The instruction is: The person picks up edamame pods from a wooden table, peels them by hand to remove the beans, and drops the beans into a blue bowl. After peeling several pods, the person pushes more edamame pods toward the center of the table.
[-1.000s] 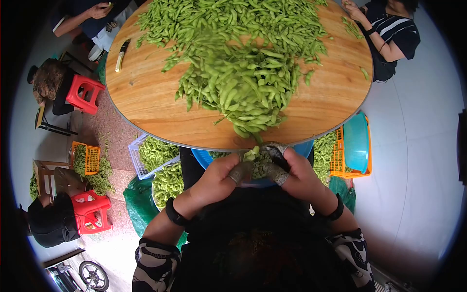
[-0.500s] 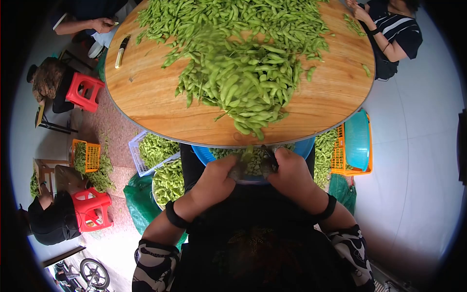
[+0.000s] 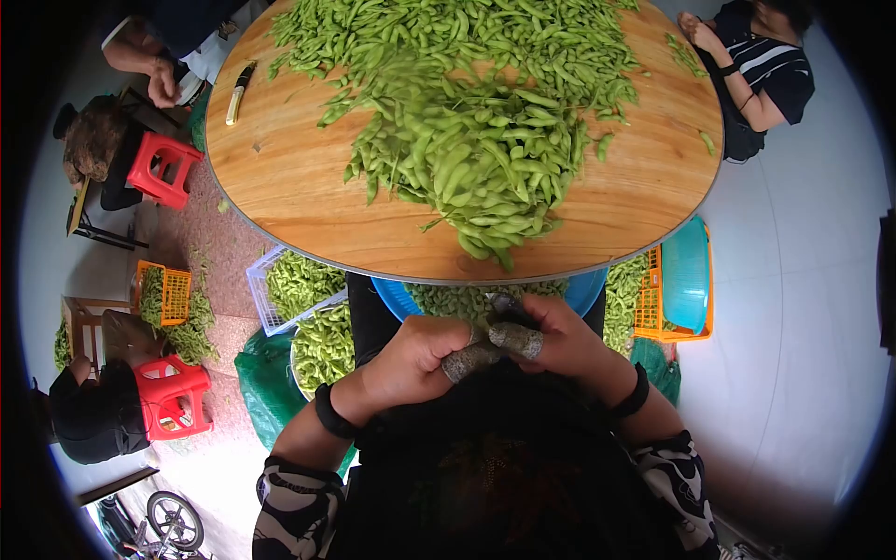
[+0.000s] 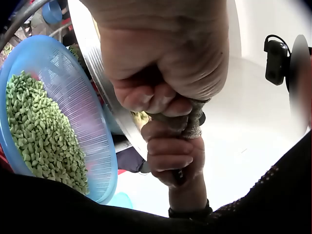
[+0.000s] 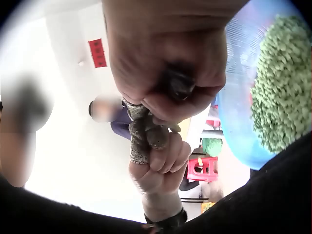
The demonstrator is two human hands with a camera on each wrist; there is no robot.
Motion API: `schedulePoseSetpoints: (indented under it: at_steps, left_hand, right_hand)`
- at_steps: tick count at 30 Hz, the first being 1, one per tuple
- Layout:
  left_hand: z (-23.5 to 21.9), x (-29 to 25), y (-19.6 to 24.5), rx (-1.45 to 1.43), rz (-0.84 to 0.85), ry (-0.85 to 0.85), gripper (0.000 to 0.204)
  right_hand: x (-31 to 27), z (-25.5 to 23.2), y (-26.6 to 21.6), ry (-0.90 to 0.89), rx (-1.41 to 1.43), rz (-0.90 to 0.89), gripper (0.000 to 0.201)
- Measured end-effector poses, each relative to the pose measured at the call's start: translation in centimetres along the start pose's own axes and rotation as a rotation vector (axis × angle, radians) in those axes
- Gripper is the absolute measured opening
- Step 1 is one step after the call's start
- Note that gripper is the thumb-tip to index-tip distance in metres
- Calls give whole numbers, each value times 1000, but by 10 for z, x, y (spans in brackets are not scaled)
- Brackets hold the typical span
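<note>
Head cam: pods heaped on the bench, beans in the blue basket, left hand and right hand basically touching. Left wrist cam: fingers curled on both, basket's off to one side. Right wrist cam: right hand's gripping a dark handle, left's pinching some green bit.

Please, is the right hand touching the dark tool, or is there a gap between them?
Touching. The right wrist view shows the right hand curled round the dark tool, its end visible within the fist.
</note>
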State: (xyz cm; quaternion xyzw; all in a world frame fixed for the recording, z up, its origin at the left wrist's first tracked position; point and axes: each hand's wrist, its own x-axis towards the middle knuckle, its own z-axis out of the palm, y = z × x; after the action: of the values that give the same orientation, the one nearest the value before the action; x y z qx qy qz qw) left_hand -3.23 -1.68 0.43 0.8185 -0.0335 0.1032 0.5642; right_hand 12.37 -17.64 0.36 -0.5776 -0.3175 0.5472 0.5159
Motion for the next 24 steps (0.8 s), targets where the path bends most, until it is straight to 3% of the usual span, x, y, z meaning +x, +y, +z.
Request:
schedulePoseSetpoints:
  at_steps: [1,5,7,8,10,14,17,19,20,22,23,24]
  left_hand:
    - [1,2,1,-38,31,-4,15]
    - [4,3,-9,-105,44,-15,15]
    - [2,2,-14,-334,-167,-88,12]
    - [2,3,-15,-334,-165,-90,12]
    - [5,4,-16,-266,-126,-77,9]
    - [10,1,-21,-158,-40,-76,8]
    - [9,-1,-23,-153,-184,74,9]
    - [7,-2,-20,-178,-199,137,10]
    - [7,-2,-21,-178,-200,136,10]
    - [9,-3,-22,-187,-171,134,10]
    - [9,-4,-24,-188,-173,131,10]
    - [8,-6,-26,-267,-192,62,11]
  right_hand:
    - [-1,-1,-1,-71,255,175,29]
    - [-1,-4,-4,-60,258,209,30]
    - [-1,-5,-2,-30,279,193,31]
    - [0,-7,3,-28,279,191,31]
    - [2,-10,13,20,14,100,32]
    - [-1,-6,3,16,64,-8,29]
    - [-1,-8,17,87,-67,-23,25]
    - [6,-11,49,334,-544,-336,24]
    - [2,-10,49,335,-543,-335,24]
    - [-6,2,21,283,-142,76,20]
    - [-6,3,19,285,-140,78,20]
    - [-4,3,18,250,77,141,19]
